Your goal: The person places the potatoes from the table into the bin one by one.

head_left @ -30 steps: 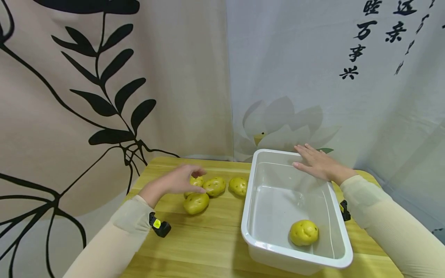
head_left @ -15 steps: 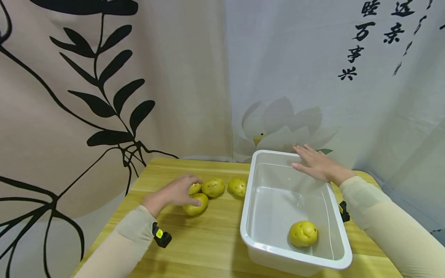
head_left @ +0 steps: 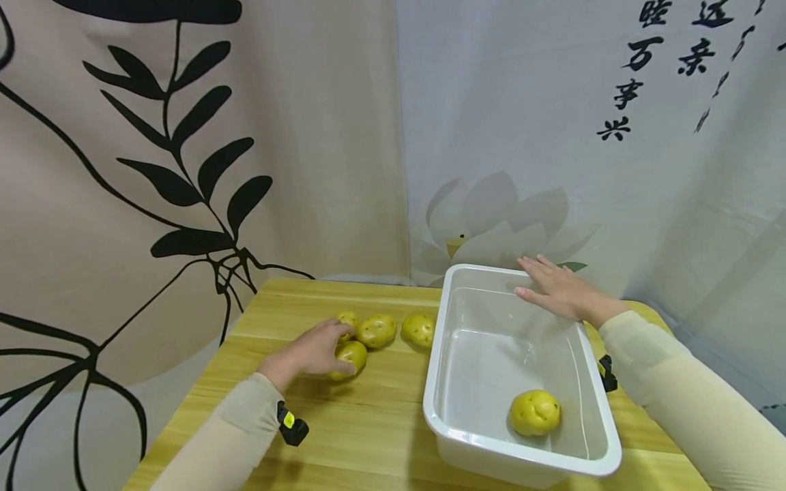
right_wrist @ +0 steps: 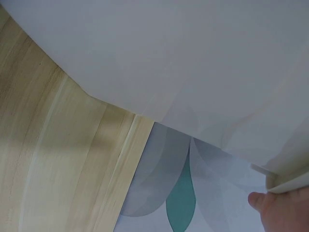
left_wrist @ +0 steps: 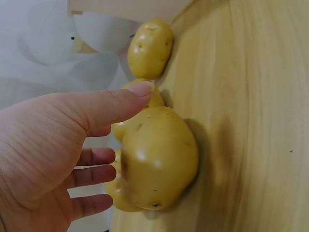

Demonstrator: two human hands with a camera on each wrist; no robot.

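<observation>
My left hand is at the nearest potato of a small group on the table, fingers on its far side and thumb overlapping its near side. In the left wrist view the thumb passes above this potato, with the fingertips at its edge and a gap before the palm. Beside it are another potato, partly hidden by the hand, and one more potato. My right hand rests with straight fingers across the far right rim of a white plastic bin.
Inside the bin, near its front, lies a potato. Another potato lies on the table right against the bin's left side. The wooden table ends at a printed curtain behind.
My left hand has come down and toward the near potato, its thumb now overlapping the potato's near side. The right hand has stayed on the bin's rim.
</observation>
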